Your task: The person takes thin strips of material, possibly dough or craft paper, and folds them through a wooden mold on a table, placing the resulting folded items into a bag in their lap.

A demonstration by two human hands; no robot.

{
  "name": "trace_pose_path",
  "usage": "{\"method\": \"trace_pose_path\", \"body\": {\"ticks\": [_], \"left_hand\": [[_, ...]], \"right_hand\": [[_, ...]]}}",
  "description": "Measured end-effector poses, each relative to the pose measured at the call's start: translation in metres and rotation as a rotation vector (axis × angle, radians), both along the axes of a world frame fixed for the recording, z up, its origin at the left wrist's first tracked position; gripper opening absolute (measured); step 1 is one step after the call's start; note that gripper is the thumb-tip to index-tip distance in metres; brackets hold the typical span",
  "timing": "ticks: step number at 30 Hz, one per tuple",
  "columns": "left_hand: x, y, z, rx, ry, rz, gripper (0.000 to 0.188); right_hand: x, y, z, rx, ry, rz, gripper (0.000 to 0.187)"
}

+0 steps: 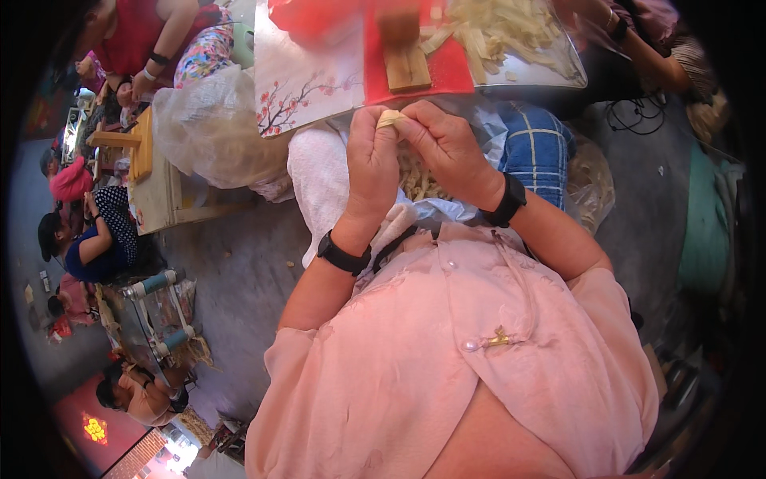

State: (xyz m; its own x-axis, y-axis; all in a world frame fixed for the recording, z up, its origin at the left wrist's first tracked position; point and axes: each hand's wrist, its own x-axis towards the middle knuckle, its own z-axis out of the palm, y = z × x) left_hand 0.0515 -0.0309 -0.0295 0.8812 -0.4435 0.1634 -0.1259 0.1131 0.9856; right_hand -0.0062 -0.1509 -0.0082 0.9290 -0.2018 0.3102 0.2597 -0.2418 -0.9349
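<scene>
My left hand (370, 164) and my right hand (452, 148) meet over my lap at the table's near edge. Pinched between both sets of fingertips is a small folded pale yellow strip (390, 119); its material cannot be told. Below the hands, a plastic bag on my lap holds many small pale folded pieces (420, 180), partly hidden by my wrists. Just beyond the fingers, a wooden block (408, 70) lies on a red sheet (449, 77). Loose pale yellow strips (511, 30) are heaped at the table's far right.
The table (307, 88) has a floral-printed top with a blurred red thing at its far side. A large clear plastic bag (219, 132) and a wooden bench (163, 188) stand to the left. Other people sit left and far right. Black cables (634, 116) lie on the floor.
</scene>
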Motion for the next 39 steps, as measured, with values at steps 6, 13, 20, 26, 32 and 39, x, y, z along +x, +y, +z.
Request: {"method": "trace_pose_path", "body": {"ticks": [6,13,20,26,32,39], "left_hand": [[0.003,0.003,0.015,-0.189,0.264,-0.226,0.013],[0.015,0.008,0.01,-0.104,0.008,-0.134,0.02],[0.0,0.007,0.002,-0.056,0.141,-0.094,0.011],[0.009,0.017,-0.02,0.083,0.095,-0.1,0.013],[0.037,0.025,-0.017,0.025,0.154,-0.04,0.011],[0.058,0.042,-0.046,0.023,0.433,-0.241,0.011]], "right_hand": [[0.003,-0.017,0.014,0.438,0.134,0.091,0.016],[-0.003,-0.033,0.014,0.576,0.224,0.248,0.016],[0.031,-0.115,0.0,0.661,0.238,-0.125,0.03],[0.015,-0.107,-0.022,0.644,0.543,-0.027,0.023],[0.001,-0.064,-0.054,0.356,0.673,0.256,0.018],[0.012,-0.042,-0.059,-0.321,0.615,0.288,0.023]]}}
